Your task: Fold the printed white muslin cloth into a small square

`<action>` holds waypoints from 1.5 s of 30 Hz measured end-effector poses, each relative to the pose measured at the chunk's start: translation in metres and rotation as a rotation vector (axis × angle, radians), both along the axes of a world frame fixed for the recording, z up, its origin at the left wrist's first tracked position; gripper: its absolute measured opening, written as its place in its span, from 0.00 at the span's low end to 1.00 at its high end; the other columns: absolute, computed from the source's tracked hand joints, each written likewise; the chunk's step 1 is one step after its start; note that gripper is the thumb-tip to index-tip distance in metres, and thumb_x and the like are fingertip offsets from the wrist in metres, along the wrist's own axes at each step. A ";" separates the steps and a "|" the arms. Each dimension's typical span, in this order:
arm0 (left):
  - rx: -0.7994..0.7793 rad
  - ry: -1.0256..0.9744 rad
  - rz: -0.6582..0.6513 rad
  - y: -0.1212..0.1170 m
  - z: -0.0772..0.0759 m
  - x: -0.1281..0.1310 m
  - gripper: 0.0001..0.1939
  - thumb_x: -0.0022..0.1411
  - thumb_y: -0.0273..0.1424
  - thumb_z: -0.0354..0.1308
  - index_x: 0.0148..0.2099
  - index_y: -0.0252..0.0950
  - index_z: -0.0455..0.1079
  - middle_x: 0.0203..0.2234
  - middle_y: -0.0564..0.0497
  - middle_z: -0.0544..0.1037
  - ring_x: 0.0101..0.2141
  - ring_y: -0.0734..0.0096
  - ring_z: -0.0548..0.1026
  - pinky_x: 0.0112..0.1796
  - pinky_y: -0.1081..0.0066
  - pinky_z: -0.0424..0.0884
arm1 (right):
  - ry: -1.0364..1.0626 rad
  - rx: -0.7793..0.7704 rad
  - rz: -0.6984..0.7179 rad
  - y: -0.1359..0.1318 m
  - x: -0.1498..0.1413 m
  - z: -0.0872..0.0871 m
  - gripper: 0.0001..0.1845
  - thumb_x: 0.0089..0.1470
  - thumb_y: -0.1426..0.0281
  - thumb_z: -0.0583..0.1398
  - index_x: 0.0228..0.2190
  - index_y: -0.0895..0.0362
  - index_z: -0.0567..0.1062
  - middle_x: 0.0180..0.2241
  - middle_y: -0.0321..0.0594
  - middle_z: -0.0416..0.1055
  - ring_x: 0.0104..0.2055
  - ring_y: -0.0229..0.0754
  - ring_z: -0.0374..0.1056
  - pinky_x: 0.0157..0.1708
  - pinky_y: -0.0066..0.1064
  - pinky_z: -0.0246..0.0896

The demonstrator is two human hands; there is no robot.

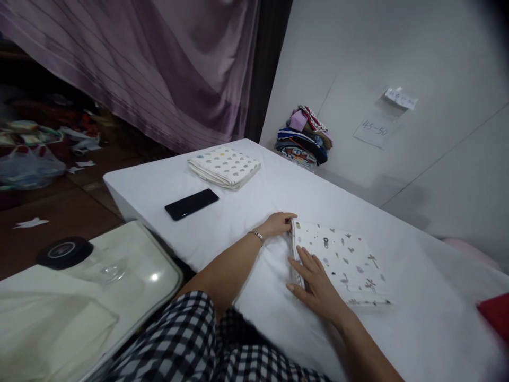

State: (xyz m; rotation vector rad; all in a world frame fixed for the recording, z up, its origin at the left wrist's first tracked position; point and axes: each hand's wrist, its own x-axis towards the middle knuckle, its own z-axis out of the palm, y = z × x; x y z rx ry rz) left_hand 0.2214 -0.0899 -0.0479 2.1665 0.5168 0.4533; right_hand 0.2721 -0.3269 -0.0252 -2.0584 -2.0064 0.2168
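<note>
A folded white cloth with small printed plants and figures lies flat on the white-covered table. My left hand is at its far left corner, the fingers closed on the folded edge. Across the near left part of the same cloth rests my right hand, palm down with its fingers spread. Farther back on the table is a second folded cloth, white with grey printed shapes; neither hand touches it. A black phone lies in front of that cloth.
A sewing machine with a black round knob stands at the lower left. Stacked fabrics sit beyond the table's far edge, by the wall. A purple curtain hangs behind. Plastic bags lie on the floor at left.
</note>
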 end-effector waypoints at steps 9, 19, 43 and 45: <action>0.126 0.027 0.095 -0.004 0.003 0.005 0.17 0.55 0.26 0.51 0.45 0.41 0.74 0.39 0.52 0.78 0.40 0.69 0.73 0.44 0.72 0.66 | -0.115 0.046 0.018 -0.001 -0.007 -0.004 0.32 0.57 0.54 0.53 0.59 0.54 0.59 0.65 0.48 0.37 0.66 0.52 0.33 0.61 0.53 0.37; 0.163 0.041 0.095 -0.007 0.000 0.003 0.20 0.57 0.26 0.49 0.51 0.40 0.71 0.43 0.51 0.77 0.43 0.69 0.72 0.46 0.73 0.65 | -0.144 -0.016 -0.014 -0.001 -0.012 0.009 0.34 0.56 0.54 0.53 0.60 0.55 0.58 0.64 0.49 0.41 0.65 0.53 0.37 0.61 0.52 0.38; 0.201 0.023 0.149 -0.030 0.023 -0.002 0.22 0.59 0.24 0.47 0.55 0.38 0.66 0.52 0.50 0.71 0.52 0.69 0.67 0.54 0.70 0.60 | -0.199 0.036 -0.095 -0.015 -0.040 -0.006 0.33 0.56 0.59 0.55 0.60 0.58 0.56 0.64 0.53 0.42 0.65 0.53 0.38 0.60 0.53 0.40; 0.302 -0.019 0.063 -0.045 0.028 -0.003 0.21 0.62 0.29 0.47 0.57 0.39 0.64 0.55 0.50 0.67 0.57 0.67 0.60 0.58 0.65 0.52 | -0.189 0.013 -0.101 -0.014 -0.040 -0.004 0.34 0.56 0.59 0.55 0.60 0.57 0.56 0.64 0.54 0.40 0.65 0.54 0.37 0.60 0.53 0.38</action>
